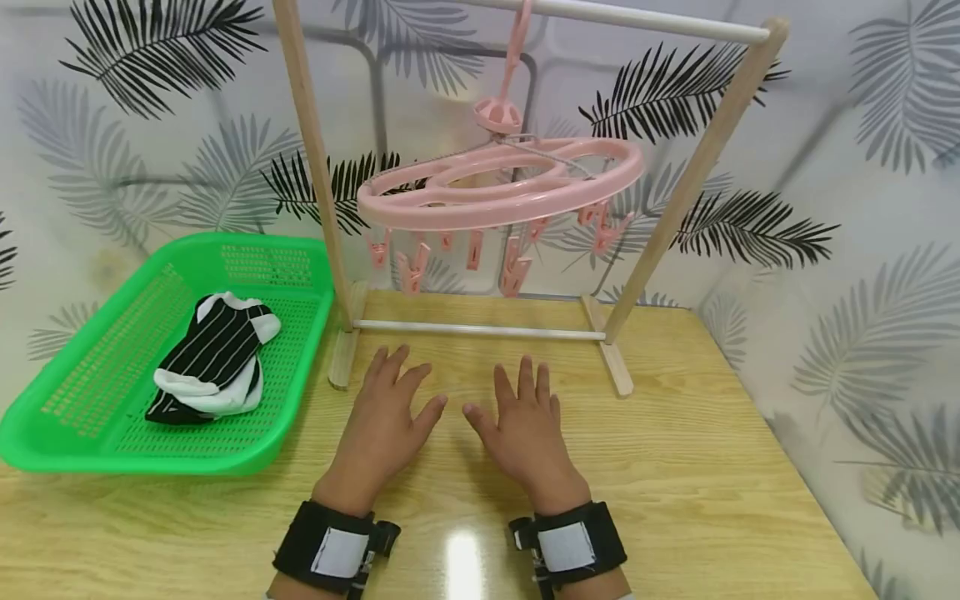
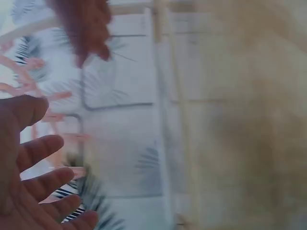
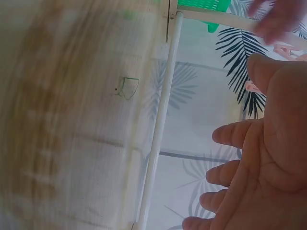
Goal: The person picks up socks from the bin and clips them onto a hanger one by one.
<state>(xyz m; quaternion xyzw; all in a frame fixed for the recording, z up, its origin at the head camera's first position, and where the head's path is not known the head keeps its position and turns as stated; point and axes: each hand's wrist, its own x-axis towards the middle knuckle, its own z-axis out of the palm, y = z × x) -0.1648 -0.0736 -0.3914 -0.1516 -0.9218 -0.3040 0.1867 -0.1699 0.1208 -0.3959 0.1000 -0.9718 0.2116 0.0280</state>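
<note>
Both hands lie flat, palms down, on the wooden table [image 1: 675, 467] in the head view, fingers spread and holding nothing. My left hand [image 1: 386, 408] and right hand [image 1: 521, 417] sit side by side in front of a small wooden drying rack [image 1: 480, 330]. A pink round peg hanger [image 1: 502, 187] with several clips hangs from the rack's top rail. In the left wrist view the left hand [image 2: 33, 182] shows straight fingers. The right hand [image 3: 254, 163] looks the same in the right wrist view, near the rack's white lower bar [image 3: 160, 120].
A green plastic basket [image 1: 97, 367] stands at the left of the table, holding black-and-white striped socks [image 1: 213, 354]. Walls with a leaf pattern close in behind and on the right. Black straps wrap both wrists.
</note>
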